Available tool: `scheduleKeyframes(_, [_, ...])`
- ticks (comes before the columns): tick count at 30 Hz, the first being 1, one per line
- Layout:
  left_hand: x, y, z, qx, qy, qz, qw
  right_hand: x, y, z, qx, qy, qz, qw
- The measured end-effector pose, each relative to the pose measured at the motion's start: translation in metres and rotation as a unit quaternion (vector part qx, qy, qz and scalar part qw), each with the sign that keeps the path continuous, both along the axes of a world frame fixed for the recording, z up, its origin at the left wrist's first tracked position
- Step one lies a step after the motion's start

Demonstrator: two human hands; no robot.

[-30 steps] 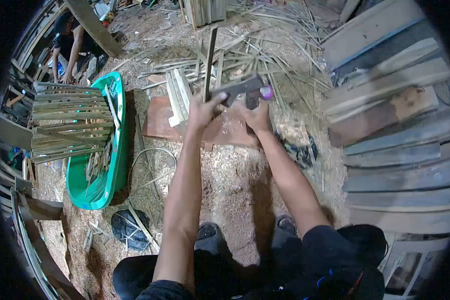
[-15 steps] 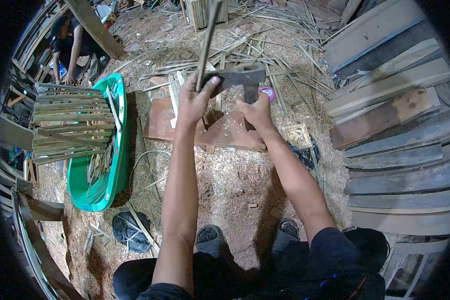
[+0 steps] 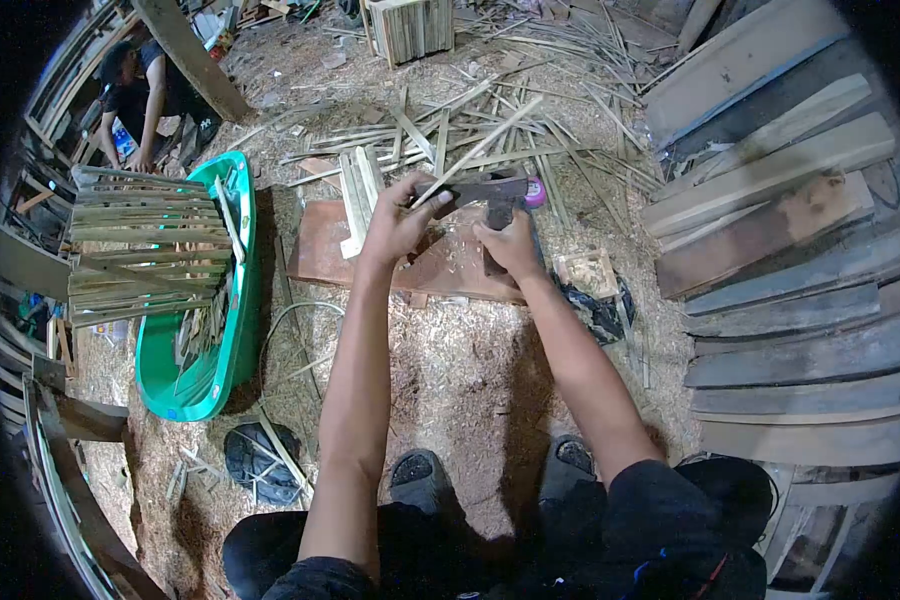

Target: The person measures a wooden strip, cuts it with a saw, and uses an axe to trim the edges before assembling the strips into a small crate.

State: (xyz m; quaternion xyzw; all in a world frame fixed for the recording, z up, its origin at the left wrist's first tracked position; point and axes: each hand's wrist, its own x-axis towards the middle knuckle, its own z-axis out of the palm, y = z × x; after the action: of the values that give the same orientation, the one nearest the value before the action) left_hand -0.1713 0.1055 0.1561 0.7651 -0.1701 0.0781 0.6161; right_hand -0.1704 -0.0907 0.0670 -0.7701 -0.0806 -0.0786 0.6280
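My left hand (image 3: 402, 222) is closed around a thin wooden strip (image 3: 490, 145) that slants up to the right, and its fingers also touch the dark tool head. The dark blade-like head (image 3: 475, 192) reaches between my two hands. My right hand (image 3: 511, 243) grips the dark handle of this tool just below its head. Both hands are above a reddish wooden board (image 3: 320, 240) on the ground. Pale wooden pieces (image 3: 358, 195) lean on the board left of my left hand. Just beyond the tool is a purple round object (image 3: 536, 191).
A green tub (image 3: 238, 330) with stacked strips (image 3: 150, 255) stands on the left. Planks (image 3: 790, 375) line the right side. Loose strips (image 3: 610, 190) and a strip bundle (image 3: 410, 30) lie ahead. Another person (image 3: 155, 90) crouches at the upper left.
The wooden strip has tipped from nearly upright to slanting right. Both hands and the tool have moved slightly lower.
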Motion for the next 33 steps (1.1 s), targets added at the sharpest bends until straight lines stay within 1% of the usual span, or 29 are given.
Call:
scheduleKeyframes(1, [0.004, 0.005, -0.008, -0.015, 0.040, -0.019, 0.999, -0.003, -0.008, 0.006, -0.024, -0.009, 0.036, 0.999])
scheduleKeyframes(2, [0.004, 0.005, -0.011, -0.016, 0.032, -0.014, 0.999, -0.005, -0.017, 0.013, -0.048, -0.018, 0.073, 0.996])
scheduleKeyframes(4, [0.001, 0.007, -0.008, -0.019, 0.013, 0.002, 1.000, -0.020, -0.031, 0.056, 0.067, 0.070, 0.110, 0.989])
scheduleKeyframes(5, [-0.001, 0.008, -0.006, 0.013, -0.001, 0.012, 1.000, -0.008, -0.046, 0.044, 0.104, -0.006, 0.082, 0.991])
scheduleKeyframes(7, [-0.003, 0.005, -0.002, 0.002, 0.020, 0.008, 1.000, 0.013, -0.065, 0.097, 0.054, -0.051, -0.014, 0.997])
scheduleKeyframes(8, [-0.006, 0.002, -0.003, -0.004, 0.035, 0.004, 0.999, 0.023, -0.065, 0.124, 0.085, -0.057, -0.053, 0.993])
scheduleKeyframes(9, [-0.006, 0.000, -0.002, -0.030, 0.025, -0.024, 0.999, 0.029, -0.064, 0.148, 0.115, -0.064, -0.095, 0.987])
scheduleKeyframes(11, [-0.006, -0.003, 0.000, 0.010, 0.010, -0.018, 1.000, 0.024, -0.053, 0.197, 0.079, -0.075, -0.100, 0.989])
scheduleKeyframes(12, [-0.005, -0.003, 0.000, 0.029, 0.002, -0.013, 0.999, 0.026, -0.046, 0.207, 0.061, -0.080, -0.101, 0.990])
scheduleKeyframes(14, [-0.001, -0.002, -0.002, 0.045, -0.006, -0.015, 0.999, 0.056, -0.037, 0.130, -0.107, -0.130, -0.085, 0.982])
scheduleKeyframes(15, [-0.001, -0.002, -0.003, 0.051, -0.009, -0.017, 0.998, 0.037, -0.020, 0.123, -0.039, -0.007, -0.054, 0.998])
scheduleKeyframes(16, [-0.002, -0.001, 0.003, 0.007, 0.016, -0.022, 1.000, 0.021, -0.005, 0.120, 0.029, 0.111, -0.022, 0.993])
scheduleKeyframes(18, [-0.012, 0.010, 0.015, -0.074, 0.075, -0.030, 0.994, 0.035, 0.002, 0.113, -0.046, 0.101, -0.007, 0.994])
scheduleKeyframes(19, [-0.016, 0.016, 0.023, 0.000, 0.082, -0.007, 0.997, 0.038, 0.004, 0.107, -0.082, 0.097, -0.001, 0.992])
scheduleKeyframes(22, [-0.032, 0.015, 0.040, 0.031, 0.083, 0.045, 0.995, 0.041, 0.013, 0.107, -0.072, 0.137, 0.016, 0.988])
scheduleKeyframes(23, [-0.031, 0.016, 0.033, 0.043, 0.078, 0.053, 0.995, 0.051, 0.013, 0.093, -0.058, 0.132, 0.021, 0.989])
scheduleKeyframes(26, [-0.027, 0.014, 0.014, 0.000, 0.043, 0.042, 0.998, 0.021, 0.016, 0.139, 0.014, 0.190, 0.033, 0.981])
scheduleKeyframes(27, [-0.019, 0.013, -0.001, -0.033, 0.013, 0.028, 0.999, 0.030, 0.009, 0.130, 0.020, 0.184, 0.049, 0.981])
scheduleKeyframes(28, [-0.022, 0.009, 0.004, -0.023, 0.021, 0.021, 0.999, 0.030, 0.005, 0.130, 0.099, 0.200, 0.043, 0.974])
scheduleKeyframes(30, [-0.023, 0.002, 0.014, -0.002, 0.031, 0.004, 1.000, 0.022, -0.017, 0.131, 0.219, 0.223, 0.013, 0.950])
scheduleKeyframes(31, [-0.016, 0.000, 0.008, -0.021, 0.010, -0.030, 0.999, 0.021, -0.036, 0.121, 0.167, 0.212, -0.002, 0.963])
scheduleKeyframes(33, [-0.012, -0.006, 0.003, -0.047, 0.007, -0.018, 0.999, 0.021, -0.084, 0.071, 0.061, 0.191, -0.032, 0.979])
